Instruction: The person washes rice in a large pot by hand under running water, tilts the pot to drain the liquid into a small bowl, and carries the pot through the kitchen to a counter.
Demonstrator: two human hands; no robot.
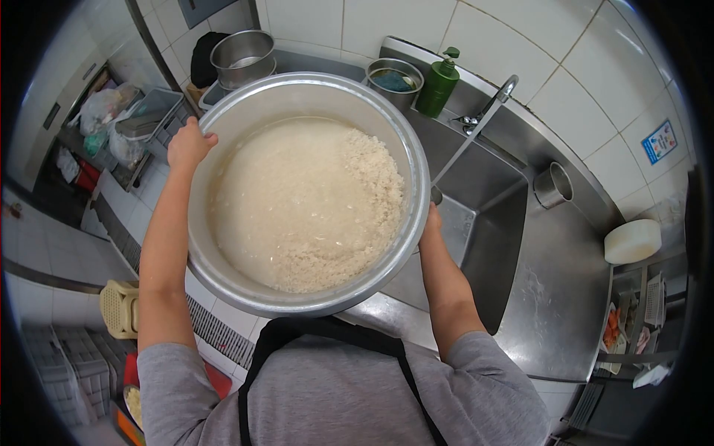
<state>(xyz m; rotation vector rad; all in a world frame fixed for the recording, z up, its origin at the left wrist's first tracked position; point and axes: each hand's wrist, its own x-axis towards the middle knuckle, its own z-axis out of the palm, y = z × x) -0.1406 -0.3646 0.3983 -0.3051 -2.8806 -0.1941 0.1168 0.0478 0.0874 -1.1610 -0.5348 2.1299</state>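
While the left hand (190, 145) clamps its fingers on the rim of the steel basin (312, 83) and the right hand (430, 223) braces the opposite side, fingers hidden so I cannot tell their state, rice (372, 186) sits in cloudy water beside the sink (491, 223). This looks like rinsing, and pouring off likely needs a slow tilt.

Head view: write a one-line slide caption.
Left hand and right hand grip a steel bowl of rice in cloudy water near the sink.
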